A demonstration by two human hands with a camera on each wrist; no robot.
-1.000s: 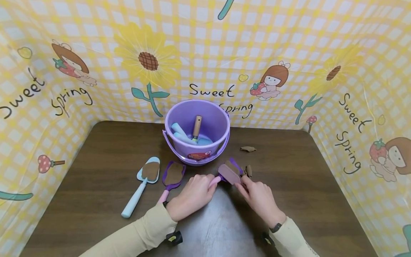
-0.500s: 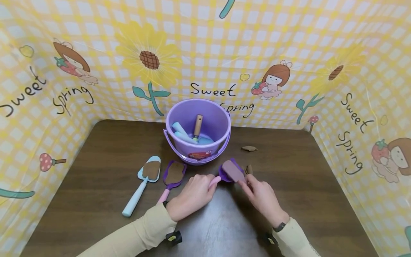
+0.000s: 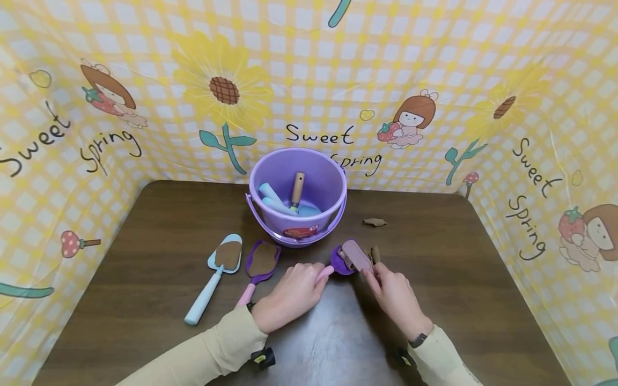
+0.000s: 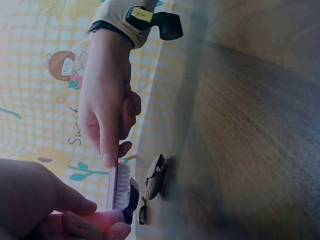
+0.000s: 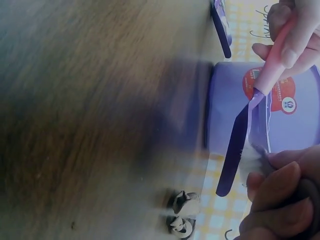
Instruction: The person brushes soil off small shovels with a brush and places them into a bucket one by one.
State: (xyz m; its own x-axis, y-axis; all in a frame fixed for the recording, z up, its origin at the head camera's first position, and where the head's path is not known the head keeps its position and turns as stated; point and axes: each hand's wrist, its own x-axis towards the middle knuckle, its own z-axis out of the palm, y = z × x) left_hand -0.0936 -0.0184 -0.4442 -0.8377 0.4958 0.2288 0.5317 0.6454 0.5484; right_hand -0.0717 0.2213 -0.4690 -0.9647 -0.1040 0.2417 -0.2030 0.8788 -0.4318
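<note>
Step in hand looks like brushing off a shovel. Toward the desk's (image 3: 449,279) left edge: blue trowel (image 3: 205,295), grip toward the front, brown layer (image 3: 228,255) across its pan. Just beside it lies a purple shovel (image 3: 261,279), same brown layer (image 3: 263,258) in the blade, handle end hidden behind the sleeve. I can't tell if that's mud or clay.

Bucket (image 3: 287,221) stands mid back edge: two blue handles (image 3: 270,191), one wooden handle (image 3: 298,185), a blue blade (image 3: 309,211) at the bottom. Carry handle hangs down in front.

Left hand (image 3: 298,289), in front of the bucket: fingers wrapped round the pink grip (image 3: 325,272) of the held shovel (image 3: 341,264), whose blade looks lifted off the desk. Right hand (image 3: 397,297) pinches one end of a pink brush (image 3: 357,254), bristles down on the blade.

My take: brace the shovel level, light even strokes toward the tip, bristles into the side walls, wrist loose. Press hard and the blade may tip. Sweep away from the bucket.

Right of the blade: curled brown bits (image 3: 376,253); another scrap (image 3: 374,222) nearer the back edge.
</note>
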